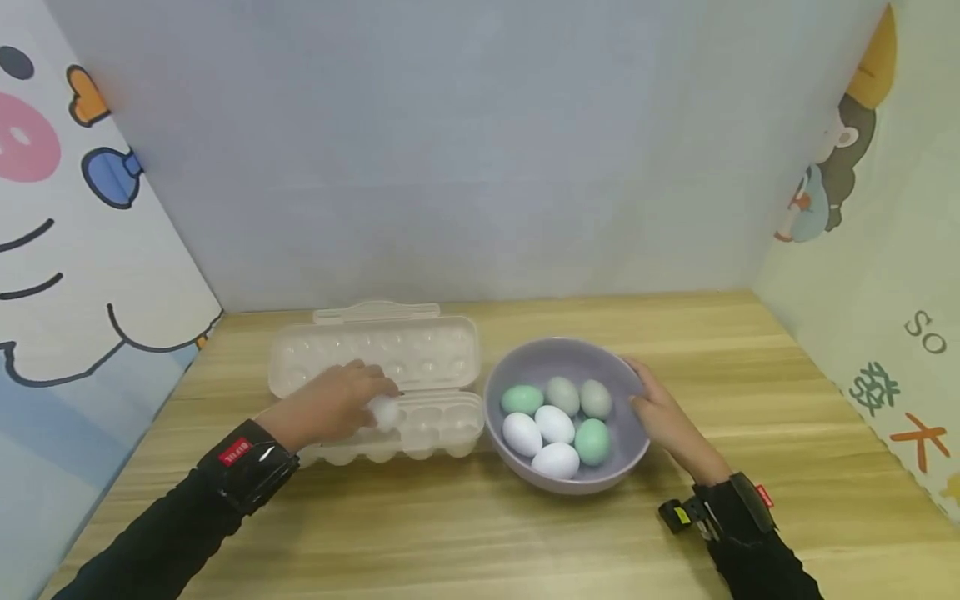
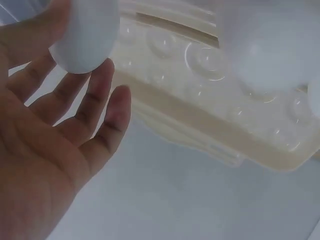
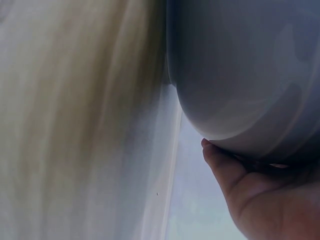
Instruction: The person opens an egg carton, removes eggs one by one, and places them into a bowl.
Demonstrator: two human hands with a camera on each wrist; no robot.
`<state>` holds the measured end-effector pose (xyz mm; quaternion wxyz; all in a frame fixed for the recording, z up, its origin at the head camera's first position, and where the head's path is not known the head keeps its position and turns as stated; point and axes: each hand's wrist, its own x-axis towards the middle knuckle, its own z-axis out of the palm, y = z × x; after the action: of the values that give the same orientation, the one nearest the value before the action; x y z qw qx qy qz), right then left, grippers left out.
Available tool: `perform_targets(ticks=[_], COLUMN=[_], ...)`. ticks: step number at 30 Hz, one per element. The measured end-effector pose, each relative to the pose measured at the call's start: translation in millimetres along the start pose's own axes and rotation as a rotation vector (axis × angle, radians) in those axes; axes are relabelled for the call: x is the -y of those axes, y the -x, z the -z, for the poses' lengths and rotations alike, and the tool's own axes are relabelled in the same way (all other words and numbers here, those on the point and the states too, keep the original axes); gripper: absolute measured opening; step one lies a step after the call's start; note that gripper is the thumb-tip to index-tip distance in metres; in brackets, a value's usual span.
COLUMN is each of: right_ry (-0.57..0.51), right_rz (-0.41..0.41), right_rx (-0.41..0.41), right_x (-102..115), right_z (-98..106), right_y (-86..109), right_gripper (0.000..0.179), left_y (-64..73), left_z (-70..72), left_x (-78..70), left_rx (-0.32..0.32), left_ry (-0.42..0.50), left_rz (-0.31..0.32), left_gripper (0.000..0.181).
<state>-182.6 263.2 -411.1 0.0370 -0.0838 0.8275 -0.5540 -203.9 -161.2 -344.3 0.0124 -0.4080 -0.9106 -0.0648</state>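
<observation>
In the head view, my left hand [image 1: 337, 404] is over the left part of an open clear plastic egg carton [image 1: 442, 425]. It pinches a white egg [image 2: 87, 37] between thumb and fingers, as the left wrist view shows. Pale rounded shapes [image 2: 272, 50], apparently more white eggs, appear at that view's right. The hand hides some of the carton's cups. With its thumb over the edge, my right hand [image 1: 663, 417] grips the right rim of a purple-grey bowl [image 1: 517, 367]. Inside lie white eggs [image 1: 555, 461], green eggs [image 1: 592, 442] and grey eggs [image 1: 596, 400].
The carton's dimpled lid [image 1: 375, 350] lies folded back behind the cups, toward the grey back wall [image 1: 480, 167]. The bowl stands close to the carton's right end on a wooden table [image 1: 480, 550]. Printed panels [image 1: 847, 275] rise at both sides.
</observation>
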Motion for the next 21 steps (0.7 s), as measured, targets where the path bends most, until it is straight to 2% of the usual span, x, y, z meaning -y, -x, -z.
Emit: perform_targets(ticks=[14,17,21], right_ry=[0.041,0.055,0.060], right_rz=[0.002,-0.002,0.000], right_rx=[-0.007,-0.012,-0.017], right_x=[3,2,0], right_z=[-1,-1,-1], right_y=[-3.2,-3.5,-3.5], right_gripper=[0.056,0.056,0.057], left_y=[-2.6,-8.5,-24.4], left_z=[-0.5,3.3,11.2], left_x=[-1.5,-3.7,-11.7], left_rx=[-0.002,-0.023,-0.079], left_ry=[0.018,0.007,-0.023], left_rz=[0.019,0.008,-0.049], left_gripper=[0.035,0.035,0.040])
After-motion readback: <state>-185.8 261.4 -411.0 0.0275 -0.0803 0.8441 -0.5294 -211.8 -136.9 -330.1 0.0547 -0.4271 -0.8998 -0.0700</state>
